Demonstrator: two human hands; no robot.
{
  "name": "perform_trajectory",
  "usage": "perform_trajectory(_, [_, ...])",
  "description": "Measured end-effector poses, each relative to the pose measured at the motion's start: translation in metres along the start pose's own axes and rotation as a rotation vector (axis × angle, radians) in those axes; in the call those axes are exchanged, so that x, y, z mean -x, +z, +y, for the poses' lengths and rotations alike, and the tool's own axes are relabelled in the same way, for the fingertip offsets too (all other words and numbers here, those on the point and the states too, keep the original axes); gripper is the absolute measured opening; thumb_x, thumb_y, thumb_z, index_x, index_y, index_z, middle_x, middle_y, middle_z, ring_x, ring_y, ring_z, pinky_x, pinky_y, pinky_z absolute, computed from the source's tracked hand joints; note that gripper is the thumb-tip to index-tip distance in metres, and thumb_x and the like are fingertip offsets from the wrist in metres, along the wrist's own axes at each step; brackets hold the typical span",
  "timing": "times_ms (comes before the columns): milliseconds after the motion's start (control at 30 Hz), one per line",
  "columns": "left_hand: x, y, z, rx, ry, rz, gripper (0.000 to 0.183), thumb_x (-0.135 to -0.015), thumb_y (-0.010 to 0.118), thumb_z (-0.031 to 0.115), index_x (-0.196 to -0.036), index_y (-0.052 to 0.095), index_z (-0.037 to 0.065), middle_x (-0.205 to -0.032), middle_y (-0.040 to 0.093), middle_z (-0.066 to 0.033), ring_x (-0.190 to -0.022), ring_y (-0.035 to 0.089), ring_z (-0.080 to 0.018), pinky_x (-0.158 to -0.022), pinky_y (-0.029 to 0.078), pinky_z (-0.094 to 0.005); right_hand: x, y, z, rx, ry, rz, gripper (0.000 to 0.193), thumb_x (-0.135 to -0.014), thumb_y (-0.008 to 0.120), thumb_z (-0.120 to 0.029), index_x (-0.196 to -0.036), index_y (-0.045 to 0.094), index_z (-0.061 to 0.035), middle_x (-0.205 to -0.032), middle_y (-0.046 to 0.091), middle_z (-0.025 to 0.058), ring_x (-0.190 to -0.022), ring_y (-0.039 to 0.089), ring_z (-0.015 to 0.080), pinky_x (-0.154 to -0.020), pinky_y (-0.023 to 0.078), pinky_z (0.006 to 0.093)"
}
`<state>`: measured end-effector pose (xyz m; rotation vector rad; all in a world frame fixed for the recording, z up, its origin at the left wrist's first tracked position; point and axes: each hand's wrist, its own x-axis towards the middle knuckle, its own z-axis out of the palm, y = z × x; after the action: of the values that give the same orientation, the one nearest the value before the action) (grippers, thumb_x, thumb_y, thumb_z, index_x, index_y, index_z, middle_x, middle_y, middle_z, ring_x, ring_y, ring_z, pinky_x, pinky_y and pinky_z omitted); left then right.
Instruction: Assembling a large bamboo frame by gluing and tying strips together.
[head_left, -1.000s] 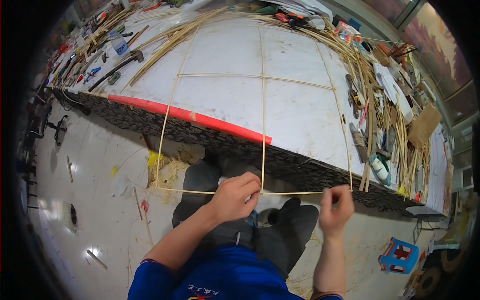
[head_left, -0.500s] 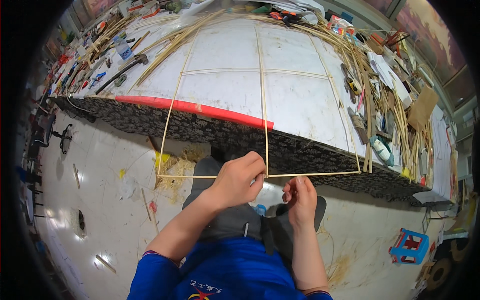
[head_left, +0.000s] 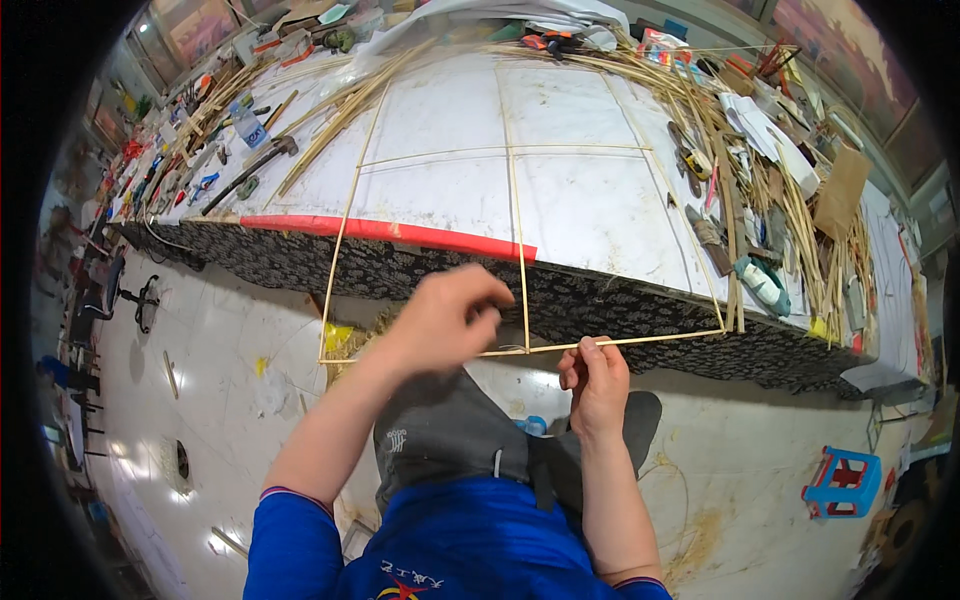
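A light frame of thin bamboo strips (head_left: 521, 255) reaches from over my lap onto the white-covered table. Lengthwise strips and a crossbar divide it into rectangular cells. My right hand (head_left: 598, 392) pinches the frame's near strip between thumb and fingertips, a little right of the middle joint. Up and left of that joint hovers my left hand (head_left: 450, 318), fingers curled and blurred by motion; whether anything thin is in them I cannot make out. A faint fine line shows beside the middle joint. Part of the near strip is hidden behind my left hand and forearm.
The table (head_left: 440, 195) has a red strip (head_left: 390, 231) along its front edge. A hammer (head_left: 255, 172) and a plastic bottle (head_left: 246, 124) lie at left. Bamboo strips (head_left: 800, 235), tools and scraps crowd the right side. A blue stool (head_left: 842, 482) stands on the floor at right.
My left hand has moved up and left, off the middle joint. My right hand has come up onto the near strip and grips it. The frame has tilted slightly, its near right end higher.
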<state>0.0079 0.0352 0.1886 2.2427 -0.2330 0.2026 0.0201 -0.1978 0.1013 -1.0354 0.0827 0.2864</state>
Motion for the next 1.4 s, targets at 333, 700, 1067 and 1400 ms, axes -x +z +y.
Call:
perform_trajectory(333, [-0.179, -0.032, -0.130, 0.639, -0.809, 0.264, 0.022, -0.092, 0.061, 0.014, -0.102, 0.060, -0.006, -0.089, 0.071, -0.0206, -0.078, 0.072, -0.0284, -0.064, 0.063, -0.0379, 0.000, 0.002, -0.002, -0.026, 0.047, 0.030, 0.017, -0.103, 0.055, -0.019, -0.091, 0.054, -0.0071, -0.075, 0.062, 0.0086, -0.060, 0.051, 0.0121, -0.056, 0.044, 0.0284])
perform_trajectory(700, [-0.237, 0.009, -0.150, 1.122, -0.836, 0.525, 0.041, -0.103, 0.046, 0.020, -0.122, 0.043, -0.016, -0.104, 0.065, -0.0316, -0.086, 0.072, -0.0386, -0.072, 0.063, -0.0446, 0.000, 0.001, -0.001, -0.044, 0.114, -0.059, 0.017, -0.105, 0.055, -0.018, -0.094, 0.056, -0.0044, -0.081, 0.066, 0.0125, -0.063, 0.052, 0.0118, -0.064, 0.044, 0.0271])
perform_trajectory(1067, [-0.245, 0.014, -0.163, 1.135, -0.805, 0.690, 0.033, -0.105, 0.045, 0.018, -0.117, 0.051, -0.013, -0.096, 0.067, -0.0257, -0.081, 0.073, -0.0344, -0.065, 0.063, -0.0411, 0.001, 0.002, 0.007, 0.041, 0.112, -0.057, 0.021, -0.105, 0.055, -0.021, -0.095, 0.058, -0.0030, -0.081, 0.066, 0.0126, -0.065, 0.052, 0.0126, -0.063, 0.044, 0.0267])
perform_trajectory(1400, [-0.239, 0.009, -0.162, 1.158, -0.784, 0.682, 0.027, -0.101, 0.054, 0.017, -0.115, 0.058, -0.006, -0.089, 0.069, -0.0200, -0.072, 0.070, -0.0263, -0.057, 0.057, -0.0340, 0.006, -0.007, 0.015, 0.003, 0.102, -0.082, 0.016, -0.104, 0.055, -0.016, -0.097, 0.057, -0.0028, -0.085, 0.067, 0.0120, -0.067, 0.054, 0.0117, -0.066, 0.045, 0.0261])
